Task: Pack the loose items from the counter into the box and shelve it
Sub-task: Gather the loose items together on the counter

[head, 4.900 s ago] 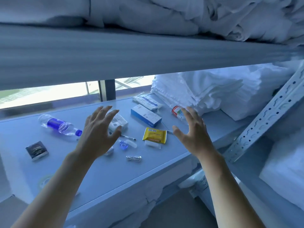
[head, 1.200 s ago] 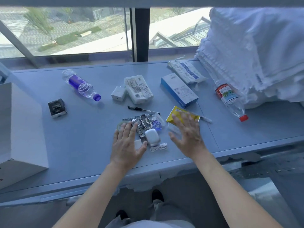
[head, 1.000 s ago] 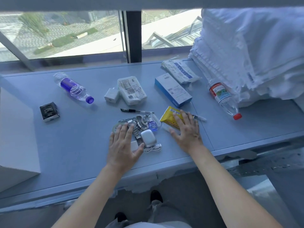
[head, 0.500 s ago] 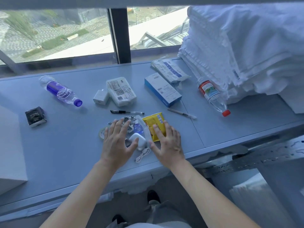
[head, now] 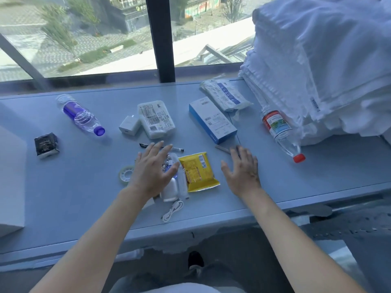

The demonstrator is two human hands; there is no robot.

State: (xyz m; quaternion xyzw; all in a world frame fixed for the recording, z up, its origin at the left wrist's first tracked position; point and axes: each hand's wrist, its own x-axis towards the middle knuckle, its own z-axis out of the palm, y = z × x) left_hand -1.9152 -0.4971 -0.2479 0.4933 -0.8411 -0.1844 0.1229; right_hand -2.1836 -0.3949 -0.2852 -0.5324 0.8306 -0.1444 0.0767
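Loose items lie on the blue-grey counter point(head: 69, 193). My left hand point(head: 153, 169) is spread flat over a small heap: a chain, a white earbud case point(head: 170, 191) and a tape roll point(head: 124, 175). A white cable point(head: 172, 211) lies just in front of the heap. A yellow packet point(head: 197, 171) rests between my hands. My right hand point(head: 242, 171) is open, palm down, to the right of the packet, its fingertips over a thin pen point(head: 221, 149). The white box point(head: 10, 180) stands at the far left edge.
Farther back lie a purple-label bottle point(head: 81, 117), a white charger point(head: 129, 125), a white pack point(head: 155, 119), a blue box point(head: 212, 120), a wrapped pouch point(head: 225, 95), a black pen point(head: 177, 149) and a dark packet point(head: 46, 144). A red-capped bottle point(head: 281, 134) lies beside stacked white towels point(head: 321, 66).
My right hand has let go of the yellow packet and moved right to the thin pen. The packet now lies against the heap. My left hand stays on the heap.
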